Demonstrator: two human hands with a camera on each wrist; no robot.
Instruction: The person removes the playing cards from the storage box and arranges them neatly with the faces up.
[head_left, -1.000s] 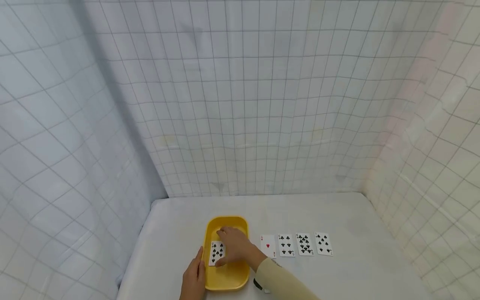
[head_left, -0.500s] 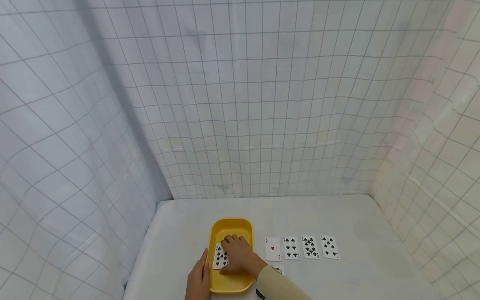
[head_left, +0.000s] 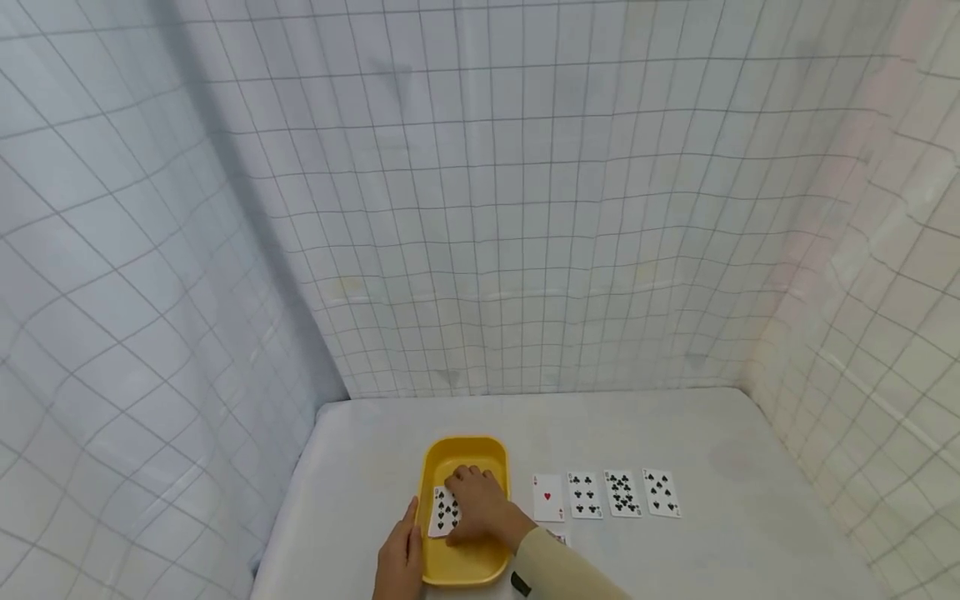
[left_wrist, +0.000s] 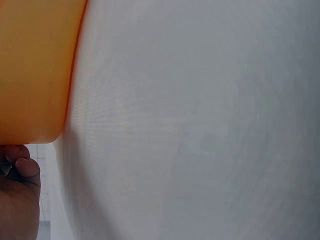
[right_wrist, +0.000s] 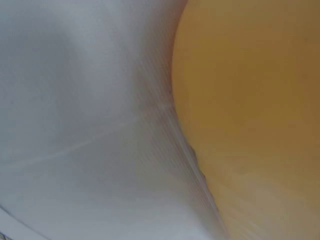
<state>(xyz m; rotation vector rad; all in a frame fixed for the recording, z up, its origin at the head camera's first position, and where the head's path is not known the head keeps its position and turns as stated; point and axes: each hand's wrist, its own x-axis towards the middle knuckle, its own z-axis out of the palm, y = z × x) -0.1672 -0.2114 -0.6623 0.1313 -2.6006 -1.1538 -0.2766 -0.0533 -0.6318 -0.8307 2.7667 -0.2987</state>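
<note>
A yellow tray (head_left: 453, 573) stands on the white table. Inside it, toward the left wall, lies a face-up spade playing card (head_left: 441, 517); its right part is hidden under my right hand (head_left: 480, 504). That hand reaches in from the right, fingers bent at the card's far edge and thumb at its near edge, pinching it. My left hand (head_left: 400, 560) holds the tray's left rim, thumb and forefinger lying along it. In the left wrist view, bent fingers (left_wrist: 27, 167) show beside the tray's wall (left_wrist: 35, 90). The right wrist view has only the tray's outside (right_wrist: 250, 100).
Right of the tray lie an ace of hearts (head_left: 548, 505), a six of clubs (head_left: 585, 504), a ten of clubs (head_left: 623, 502) and a seven of spades (head_left: 662, 501) in a row. Another card (head_left: 559, 538) is mostly hidden by the right sleeve. Gridded white curtains (head_left: 487, 250) surround the table.
My right hand's fingers have drawn in toward the card's far edge, while the thumb stays at its near edge. The head view has shifted slightly, and the left hand stays at the rim.
</note>
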